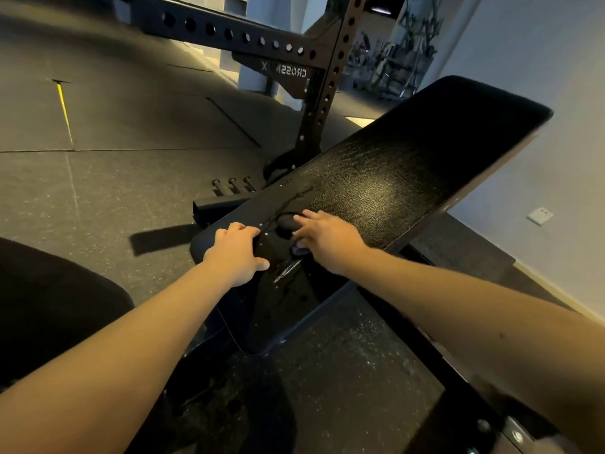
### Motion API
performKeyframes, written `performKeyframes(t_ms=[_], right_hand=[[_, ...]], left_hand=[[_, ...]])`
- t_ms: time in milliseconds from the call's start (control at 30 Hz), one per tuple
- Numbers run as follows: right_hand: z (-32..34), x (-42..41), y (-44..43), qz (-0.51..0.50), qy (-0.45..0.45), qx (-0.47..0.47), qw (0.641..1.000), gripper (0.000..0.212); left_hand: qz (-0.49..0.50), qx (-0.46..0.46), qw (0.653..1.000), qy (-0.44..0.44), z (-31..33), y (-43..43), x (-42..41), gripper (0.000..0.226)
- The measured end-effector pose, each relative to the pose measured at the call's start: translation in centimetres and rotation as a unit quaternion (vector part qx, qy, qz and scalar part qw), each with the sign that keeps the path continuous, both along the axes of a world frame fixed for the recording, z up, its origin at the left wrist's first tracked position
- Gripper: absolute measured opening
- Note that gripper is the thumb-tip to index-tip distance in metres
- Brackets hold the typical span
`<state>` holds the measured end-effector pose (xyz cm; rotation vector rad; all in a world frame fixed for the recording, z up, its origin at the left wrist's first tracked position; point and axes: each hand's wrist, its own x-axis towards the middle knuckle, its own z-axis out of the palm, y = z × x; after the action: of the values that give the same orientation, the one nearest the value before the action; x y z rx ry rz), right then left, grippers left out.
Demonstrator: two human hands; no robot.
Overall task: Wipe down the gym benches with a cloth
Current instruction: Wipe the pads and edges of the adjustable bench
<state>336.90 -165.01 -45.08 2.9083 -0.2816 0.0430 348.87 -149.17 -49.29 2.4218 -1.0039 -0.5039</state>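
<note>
A long black padded gym bench point(409, 165) slants from the lower middle up to the right, and its surface shines with wet streaks. My left hand point(237, 253) grips the pad's left edge near the low end, fingers curled over the side and thumb on top. My right hand point(327, 240) lies on the pad just to the right, its straight fingers pressing on a small dark lump that looks like a cloth point(284, 222). The lump is as dark as the pad, so its outline is hard to tell.
A black power rack point(327, 93) with rows of holes stands behind the bench, its foot close to the pad. Grey rubber floor tiles point(114, 178) spread to the left. Another black pad point(49, 306) sits at the lower left. A wall with a socket point(539, 215) runs along the right.
</note>
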Motion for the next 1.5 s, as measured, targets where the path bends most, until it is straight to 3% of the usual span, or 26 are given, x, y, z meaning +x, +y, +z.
performKeyframes(t_ms=[167,233,333,433,567,667,800,933,1067,1167,1300,1400,1500], right_hand=[[3.0,4.1,-5.8,-0.167,-0.099,-0.046,0.98,0.034],[1.7,5.5,-4.2,-0.166,-0.122,-0.037,0.978,0.032],[-1.2,4.9,1.1,-0.088,-0.068,0.005,0.994,0.03],[-0.7,4.8,0.4,-0.032,-0.035,0.008,0.999,0.037],[3.2,6.1,-5.7,-0.147,-0.076,-0.059,0.984,0.031],[3.0,7.8,-5.7,-0.196,-0.127,-0.086,0.969,0.032],[-0.7,9.1,-0.1,-0.093,-0.087,-0.024,0.992,0.034],[0.8,8.9,-2.0,-0.017,-0.031,-0.023,0.999,0.035],[3.4,10.2,-7.4,-0.101,-0.095,-0.109,0.984,0.028],[1.8,12.6,-6.4,-0.143,-0.131,-0.102,0.976,0.026],[-1.9,13.7,-0.3,-0.086,-0.089,-0.002,0.992,0.029],[-2.8,13.5,2.7,0.0,0.01,0.009,1.0,0.035],[0.1,13.0,-0.9,-0.024,0.017,-0.004,1.0,0.034]], left_hand=[[0.027,0.019,0.999,-0.009,-0.9,0.5,0.7,0.085],[0.048,0.032,0.998,0.001,-1.1,0.7,0.9,0.09],[0.061,0.041,0.997,0.022,-1.0,0.6,1.3,0.091],[0.073,0.042,0.996,0.039,-0.4,0.3,1.2,0.086],[0.068,0.033,0.996,0.047,-0.5,0.6,1.2,0.083],[0.06,0.029,0.996,0.051,-0.7,0.8,1.6,0.081],[0.066,0.043,0.996,0.042,-0.7,0.5,1.5,0.079],[0.072,0.037,0.996,0.043,-0.6,0.4,1.5,0.079],[0.068,0.037,0.996,0.039,-1.0,0.4,1.8,0.079],[0.066,0.042,0.997,0.027,-1.1,0.2,1.5,0.077],[0.071,0.044,0.996,0.023,-1.3,0.2,1.4,0.077],[0.07,0.039,0.996,0.036,-1.2,0.4,1.5,0.079],[0.067,0.035,0.996,0.037,-1.1,0.8,1.7,0.08]])
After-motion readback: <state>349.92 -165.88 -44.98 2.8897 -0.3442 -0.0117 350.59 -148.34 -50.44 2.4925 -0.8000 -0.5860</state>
